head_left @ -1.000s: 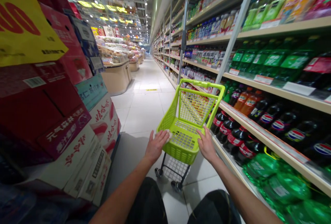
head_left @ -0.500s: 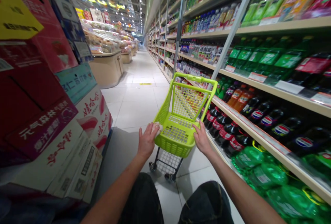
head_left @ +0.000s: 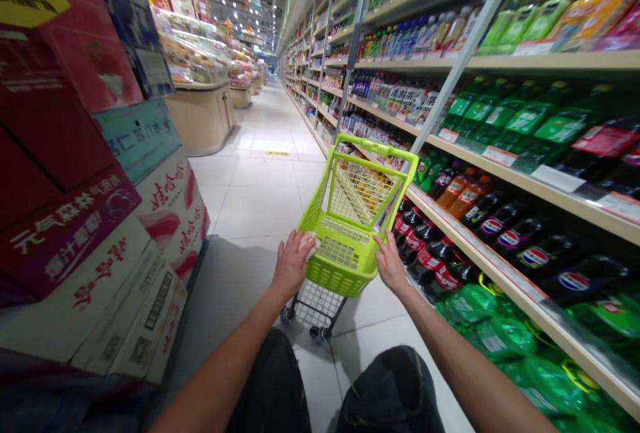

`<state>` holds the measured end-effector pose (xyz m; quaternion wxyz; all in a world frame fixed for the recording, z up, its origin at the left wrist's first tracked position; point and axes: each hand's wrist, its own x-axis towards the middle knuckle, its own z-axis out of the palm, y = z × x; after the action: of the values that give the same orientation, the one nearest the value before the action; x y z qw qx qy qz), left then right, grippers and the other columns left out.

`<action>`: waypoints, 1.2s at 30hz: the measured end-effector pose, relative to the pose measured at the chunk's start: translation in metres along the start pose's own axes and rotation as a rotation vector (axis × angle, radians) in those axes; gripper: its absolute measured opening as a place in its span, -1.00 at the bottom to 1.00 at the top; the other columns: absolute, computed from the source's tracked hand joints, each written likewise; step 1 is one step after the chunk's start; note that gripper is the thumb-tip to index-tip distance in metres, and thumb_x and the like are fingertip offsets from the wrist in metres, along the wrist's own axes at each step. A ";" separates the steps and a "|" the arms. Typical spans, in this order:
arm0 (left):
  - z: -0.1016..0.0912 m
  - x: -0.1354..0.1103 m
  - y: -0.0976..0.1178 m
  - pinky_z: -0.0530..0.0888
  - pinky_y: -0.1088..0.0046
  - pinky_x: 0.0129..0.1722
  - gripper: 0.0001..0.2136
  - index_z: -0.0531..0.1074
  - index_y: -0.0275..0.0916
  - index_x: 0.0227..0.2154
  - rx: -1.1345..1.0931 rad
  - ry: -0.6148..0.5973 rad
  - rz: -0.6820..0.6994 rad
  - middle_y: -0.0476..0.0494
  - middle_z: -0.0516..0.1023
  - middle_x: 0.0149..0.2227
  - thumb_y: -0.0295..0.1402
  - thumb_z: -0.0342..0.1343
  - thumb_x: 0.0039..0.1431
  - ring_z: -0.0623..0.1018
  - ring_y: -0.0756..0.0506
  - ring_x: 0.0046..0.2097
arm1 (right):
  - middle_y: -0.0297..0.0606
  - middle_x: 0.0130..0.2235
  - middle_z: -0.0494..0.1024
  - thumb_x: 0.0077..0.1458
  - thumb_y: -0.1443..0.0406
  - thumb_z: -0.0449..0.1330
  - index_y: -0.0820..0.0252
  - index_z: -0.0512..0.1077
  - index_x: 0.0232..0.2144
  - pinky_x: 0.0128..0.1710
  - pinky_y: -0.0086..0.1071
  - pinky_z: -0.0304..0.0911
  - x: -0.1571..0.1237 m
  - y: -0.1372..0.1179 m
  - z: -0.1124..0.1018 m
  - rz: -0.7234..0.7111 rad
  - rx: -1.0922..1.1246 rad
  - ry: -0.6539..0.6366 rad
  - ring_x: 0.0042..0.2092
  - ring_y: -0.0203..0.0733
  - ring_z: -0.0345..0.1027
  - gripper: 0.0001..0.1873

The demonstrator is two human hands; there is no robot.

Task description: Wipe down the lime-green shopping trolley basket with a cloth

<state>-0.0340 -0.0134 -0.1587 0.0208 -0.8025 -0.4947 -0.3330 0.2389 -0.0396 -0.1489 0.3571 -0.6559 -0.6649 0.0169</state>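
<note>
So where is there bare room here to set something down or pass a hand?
Free: the mesh floor of the green cart, between the left hand with its white cloth and the right hand on the rim; the tiled floor between the stacked cartons and the drink shelves. Crowded: the shelves, packed with bottles.

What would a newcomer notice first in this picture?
The small lime-green cart in mid-aisle, with the left hand holding a white cloth against its near rim and the right hand gripping the other side. Next, cola bottles along the right-hand shelves, and stacked red and white cartons on the left.
</note>
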 end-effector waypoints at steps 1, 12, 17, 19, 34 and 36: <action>0.000 0.001 -0.002 0.20 0.03 0.04 -0.56 0.30 -0.14 -0.05 -0.015 -0.008 0.000 -0.19 0.23 0.13 -0.61 -0.13 0.00 0.11 -0.21 0.20 | -0.23 0.22 -0.04 0.03 0.32 -0.15 0.20 0.29 -0.02 0.19 -0.07 -0.19 0.001 -0.001 0.001 0.005 0.002 0.001 0.25 -0.09 -0.31 -0.54; 0.011 -0.010 0.024 0.28 0.25 0.07 -0.66 0.28 -0.23 -0.03 -0.180 0.172 0.296 -0.19 0.36 0.03 -0.53 -0.20 0.16 0.27 -0.06 0.11 | -0.20 0.22 -0.06 0.05 0.30 -0.17 0.25 0.28 -0.02 0.18 -0.08 -0.17 0.001 -0.004 0.004 0.006 0.008 0.026 0.24 -0.08 -0.26 -0.54; 0.011 -0.013 0.024 0.19 0.07 0.07 -0.59 0.25 -0.17 0.00 -0.069 0.080 0.149 -0.24 0.27 0.10 -0.57 -0.17 0.09 0.23 -0.16 0.14 | -0.24 0.22 -0.04 0.06 0.30 -0.17 0.22 0.28 -0.02 0.19 -0.11 -0.19 0.002 -0.005 0.003 0.019 -0.016 0.008 0.24 -0.10 -0.26 -0.54; 0.006 -0.009 0.018 0.12 -0.03 0.07 -0.57 0.25 -0.17 0.00 -0.017 0.027 0.032 -0.27 0.22 0.13 -0.57 -0.12 0.04 0.16 -0.23 0.17 | -0.20 0.22 -0.06 0.06 0.30 -0.18 0.26 0.28 -0.02 0.19 -0.13 -0.19 0.002 -0.006 0.005 0.016 -0.020 0.015 0.24 -0.09 -0.27 -0.54; -0.003 -0.001 0.010 -0.02 -0.02 0.12 -0.57 0.22 -0.19 0.00 0.013 0.061 -0.120 -0.16 0.34 0.06 -0.58 -0.18 0.04 0.24 -0.16 0.14 | -0.10 0.22 -0.08 0.07 0.32 -0.18 0.37 0.26 0.01 0.19 -0.14 -0.21 0.004 -0.007 0.010 -0.020 -0.025 0.035 0.24 -0.09 -0.30 -0.51; -0.007 -0.001 0.012 -0.02 -0.02 0.12 -0.54 0.18 -0.21 0.03 0.017 -0.017 -0.069 -0.18 0.28 0.10 -0.56 -0.14 0.01 0.19 -0.16 0.17 | -0.10 0.22 -0.07 0.06 0.32 -0.18 0.36 0.26 0.00 0.19 -0.13 -0.19 0.004 -0.007 0.012 -0.010 -0.016 0.046 0.24 -0.09 -0.29 -0.51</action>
<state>-0.0279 -0.0227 -0.1506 0.0118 -0.7875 -0.5251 -0.3225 0.2273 -0.0319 -0.1526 0.3673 -0.6557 -0.6597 -0.0051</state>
